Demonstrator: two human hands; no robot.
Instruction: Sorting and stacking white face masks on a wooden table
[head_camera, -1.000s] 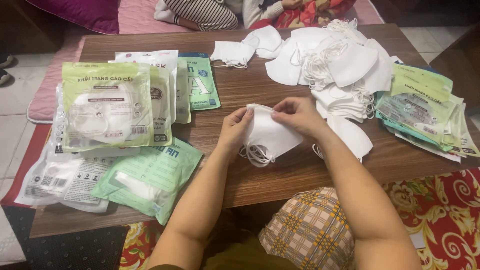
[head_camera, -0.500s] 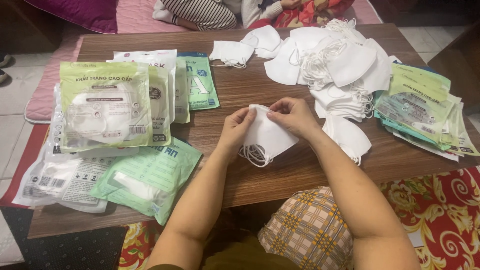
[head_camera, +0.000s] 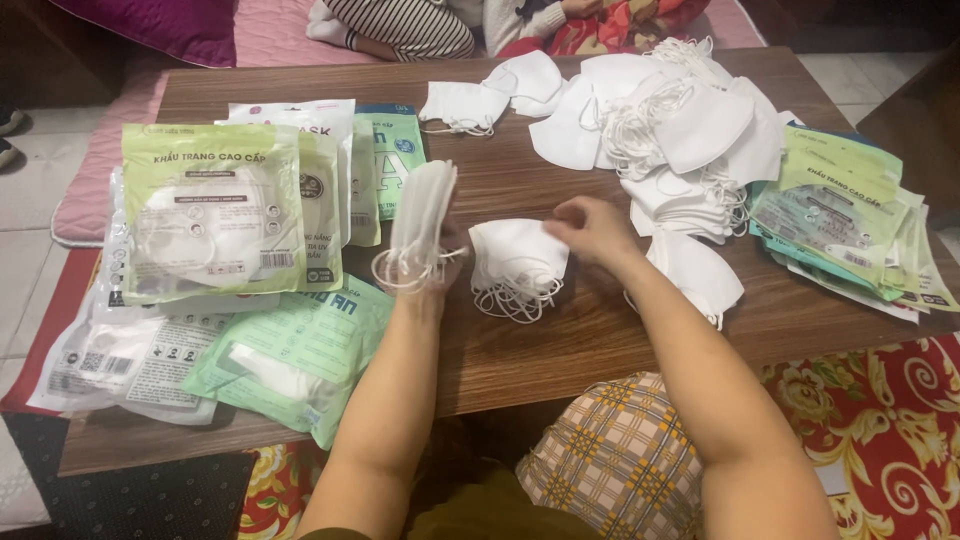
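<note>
My left hand (head_camera: 440, 262) holds a thin stack of folded white face masks (head_camera: 420, 222) upright on edge, their ear loops hanging below my fingers. My right hand (head_camera: 592, 228) rests its fingertips on a small pile of white masks (head_camera: 515, 262) lying flat on the brown wooden table (head_camera: 560, 350), just right of the held stack. A big loose heap of white masks (head_camera: 680, 130) spreads behind and to the right of my right hand.
Green and clear mask packets (head_camera: 215, 215) lie stacked at the left, more green packets (head_camera: 290, 355) near the front edge. Another packet stack (head_camera: 845, 220) sits at the right edge. A person in striped clothing (head_camera: 400, 25) sits beyond the table. Red patterned floor mat (head_camera: 880, 400) lies below.
Both hands held one mask pile together before. Now my left hand has lifted part of it up and to the left, standing on edge, while my right hand stays on the masks left on the table.
</note>
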